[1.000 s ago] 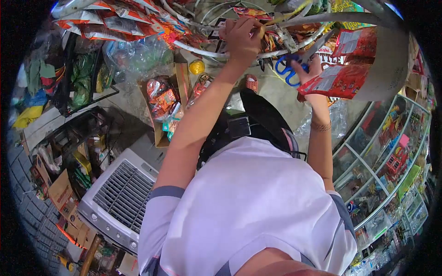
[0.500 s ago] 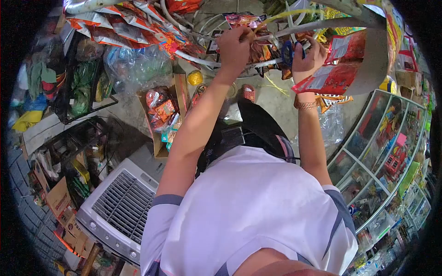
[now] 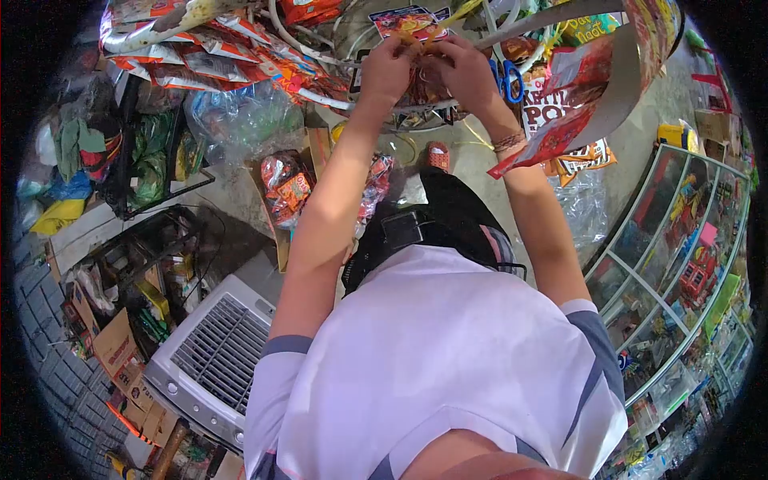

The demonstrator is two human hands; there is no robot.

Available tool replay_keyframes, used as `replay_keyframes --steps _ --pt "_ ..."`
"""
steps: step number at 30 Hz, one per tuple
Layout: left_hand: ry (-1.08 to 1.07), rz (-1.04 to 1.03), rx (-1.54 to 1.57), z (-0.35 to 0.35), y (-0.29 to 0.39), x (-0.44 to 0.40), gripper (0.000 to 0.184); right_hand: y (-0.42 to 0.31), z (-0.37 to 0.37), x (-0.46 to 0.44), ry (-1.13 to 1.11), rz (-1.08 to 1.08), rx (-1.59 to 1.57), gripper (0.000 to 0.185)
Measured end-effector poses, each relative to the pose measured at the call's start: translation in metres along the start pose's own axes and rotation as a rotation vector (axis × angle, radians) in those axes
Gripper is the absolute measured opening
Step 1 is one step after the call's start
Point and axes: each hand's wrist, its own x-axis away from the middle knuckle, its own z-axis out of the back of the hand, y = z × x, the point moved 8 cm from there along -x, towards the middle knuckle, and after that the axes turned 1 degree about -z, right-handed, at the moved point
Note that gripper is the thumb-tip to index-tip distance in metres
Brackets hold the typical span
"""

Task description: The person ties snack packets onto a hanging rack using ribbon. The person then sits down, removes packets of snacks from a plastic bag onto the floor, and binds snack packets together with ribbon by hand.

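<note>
Both my hands are raised side by side at a white metal rack hung with snack packets. My left hand (image 3: 384, 74) is closed in a pinch on a yellow plastic string (image 3: 454, 18). Close beside it, my right hand (image 3: 470, 74) has its fingers closed on the same string, their tips nearly touching the left ones. Just right of my right hand, blue-handled scissors (image 3: 510, 82) hang at the rack, held by neither hand. A reddish packet (image 3: 430, 84) shows behind and below the fingers. Partly hidden, the knot or loop between my fingertips is too small to make out.
Orange-red packets (image 3: 228, 60) hang at left; a red-and-white packet strip (image 3: 552, 120) hangs over my right forearm. Below stand an open carton (image 3: 276, 216) of packets and a grey air cooler (image 3: 220, 352). A glass display case (image 3: 672, 264) stands at right.
My right hand has moved left from beside the scissors to the string at my left hand. The scissors now hang free of it. My left hand has shifted slightly left and down.
</note>
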Motion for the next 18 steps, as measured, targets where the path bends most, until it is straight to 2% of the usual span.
replay_keyframes --steps 2,7,13,16,18 --pt "-0.015 -0.019 -0.053 0.001 -0.001 0.0 0.026 0.004 -0.001 -0.001 -0.062 0.02 -0.071 0.023" --pt "-0.007 -0.065 -0.138 0.002 0.009 0.0 0.027 -0.001 0.002 -0.002 -0.025 0.07 -0.006 0.021" --pt "0.008 -0.08 -0.148 0.008 0.018 0.003 0.027 0.003 -0.001 -0.001 -0.013 0.113 0.01 0.018" --pt "0.024 -0.105 -0.046 0.016 0.024 0.01 0.025 0.001 0.001 0.0 0.026 0.131 -0.045 0.017" --pt "0.067 -0.319 -0.307 0.023 0.031 0.018 0.021 0.001 0.0 0.0 0.036 0.109 -0.055 0.018"
